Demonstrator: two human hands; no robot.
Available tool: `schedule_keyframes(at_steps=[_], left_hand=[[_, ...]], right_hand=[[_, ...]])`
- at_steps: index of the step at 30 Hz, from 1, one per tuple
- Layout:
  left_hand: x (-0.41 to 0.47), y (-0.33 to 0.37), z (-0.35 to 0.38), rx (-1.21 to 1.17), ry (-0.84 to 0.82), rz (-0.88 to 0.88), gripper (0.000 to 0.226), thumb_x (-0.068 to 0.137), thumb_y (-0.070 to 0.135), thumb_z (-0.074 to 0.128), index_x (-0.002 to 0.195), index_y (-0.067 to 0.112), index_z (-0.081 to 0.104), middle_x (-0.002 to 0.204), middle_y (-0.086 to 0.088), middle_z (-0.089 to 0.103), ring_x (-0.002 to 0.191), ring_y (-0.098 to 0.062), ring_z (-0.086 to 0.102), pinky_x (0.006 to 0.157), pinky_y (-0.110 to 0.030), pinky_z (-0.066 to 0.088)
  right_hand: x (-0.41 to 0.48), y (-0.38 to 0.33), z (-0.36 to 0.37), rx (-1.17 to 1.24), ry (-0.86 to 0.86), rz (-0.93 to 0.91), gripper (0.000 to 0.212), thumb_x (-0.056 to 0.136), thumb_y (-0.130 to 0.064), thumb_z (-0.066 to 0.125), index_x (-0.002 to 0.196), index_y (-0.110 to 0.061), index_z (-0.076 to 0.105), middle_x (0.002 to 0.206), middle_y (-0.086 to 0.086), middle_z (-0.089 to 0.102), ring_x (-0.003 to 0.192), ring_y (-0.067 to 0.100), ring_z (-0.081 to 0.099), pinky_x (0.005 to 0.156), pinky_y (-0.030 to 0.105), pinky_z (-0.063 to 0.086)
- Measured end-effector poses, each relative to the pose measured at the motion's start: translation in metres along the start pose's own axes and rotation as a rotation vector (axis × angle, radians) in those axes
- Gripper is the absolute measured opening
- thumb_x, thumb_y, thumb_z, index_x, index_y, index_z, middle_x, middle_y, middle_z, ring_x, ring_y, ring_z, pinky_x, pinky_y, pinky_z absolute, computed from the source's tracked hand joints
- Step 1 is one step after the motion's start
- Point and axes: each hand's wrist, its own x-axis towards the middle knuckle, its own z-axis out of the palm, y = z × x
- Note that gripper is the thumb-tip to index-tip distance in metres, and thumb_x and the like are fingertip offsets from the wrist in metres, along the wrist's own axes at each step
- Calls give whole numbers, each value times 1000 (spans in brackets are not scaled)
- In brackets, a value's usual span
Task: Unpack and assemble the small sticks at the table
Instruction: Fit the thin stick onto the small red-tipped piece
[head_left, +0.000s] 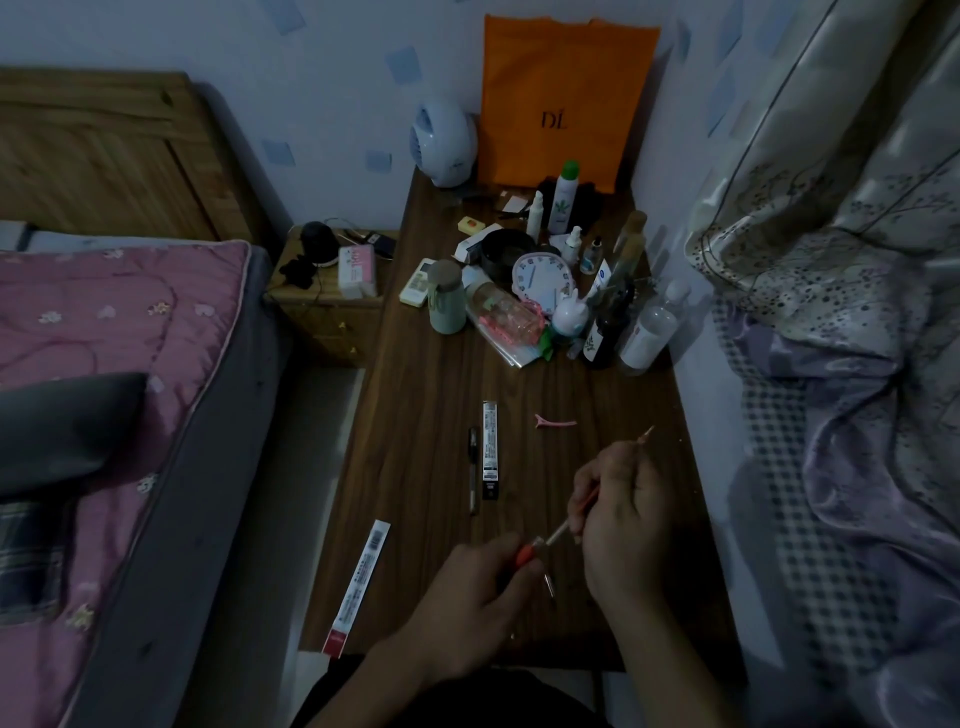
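Note:
Over the near end of the wooden table (415, 467), my right hand (623, 514) grips a thin reddish stick (645, 434) whose tip pokes out past the fingers toward the far right. Its lower end runs down to an orange-and-silver piece (530, 553) pinched in my left hand (467, 608). The two parts meet between the hands. A small metal clip (549, 584) hangs just below the left fingers. A black pen (473, 467) and a black-and-white pack (490, 449) lie side by side further up the table. A white-and-red pack (358, 587) lies at the left edge.
A pink hair clip (555, 422) lies mid-table. Bottles, a clock (543, 278), a cup and an orange bag (561, 104) crowd the far end. A bed with a pink quilt (104, 364) stands left, curtains and bedding (841, 364) right, a nightstand (332, 301) behind.

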Motion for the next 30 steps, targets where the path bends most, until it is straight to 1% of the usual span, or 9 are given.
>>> schedule_keyframes(at_steps=[3,5,9,13,16,19,22,26,30], left_hand=[[-2,1,1,12,3,8,30,97,30,50,78,7,56,68,-15,59,62,-27,56,63,-49,44],[-2,2,1,14,6,11,32,96,31,50,76,8,55,67,-14,59,61,-26,56,62,-49,44],[-3,3,0,-11,-8,-1,38,93,38,46,80,4,57,69,-15,59,62,-26,56,63,-50,45],[-3,4,-2,-24,-11,0,38,94,38,45,81,4,57,70,-15,60,62,-26,56,63,-50,45],[-2,3,-2,-25,-10,7,38,94,38,45,82,4,57,71,-15,61,63,-26,57,63,-50,45],[-2,2,-2,-10,-3,27,37,95,37,47,79,5,55,68,-12,59,60,-21,54,62,-48,44],[-1,0,-3,-7,-23,40,35,96,36,47,78,6,54,66,-9,57,57,-14,51,59,-45,44],[0,-1,-4,-11,-67,76,26,97,32,49,77,15,54,64,7,51,57,-4,48,58,-35,41],[1,1,-3,-38,-65,71,28,97,31,50,77,13,53,63,7,50,56,-4,46,57,-35,39]], right_hand=[[-3,-1,1,4,31,0,51,85,-78,37,67,-36,57,54,0,56,40,11,49,38,24,39],[-4,-2,1,11,38,0,50,88,-75,37,67,-33,57,54,-1,56,40,10,48,37,23,39],[-5,-2,1,-15,27,-7,45,92,-65,35,68,-34,56,54,-1,56,41,10,49,39,22,40],[-5,-5,2,-18,23,-27,44,94,-62,34,67,-36,57,55,-1,58,41,7,50,38,20,41],[-6,-7,3,-34,14,-58,44,95,-61,34,68,-35,56,56,-1,58,41,6,50,39,18,40],[-7,-9,3,-60,9,-88,44,95,-62,34,68,-34,55,58,2,58,42,10,51,40,21,41],[-7,-10,2,-66,22,-81,42,94,-61,34,68,-34,55,57,1,57,41,10,50,40,23,41],[-7,-12,2,-65,17,-53,45,90,-69,35,68,-35,56,56,0,58,42,8,50,40,23,41],[-7,-14,0,-89,22,-58,52,85,-81,32,69,-38,56,57,-2,59,41,7,52,40,25,42]])
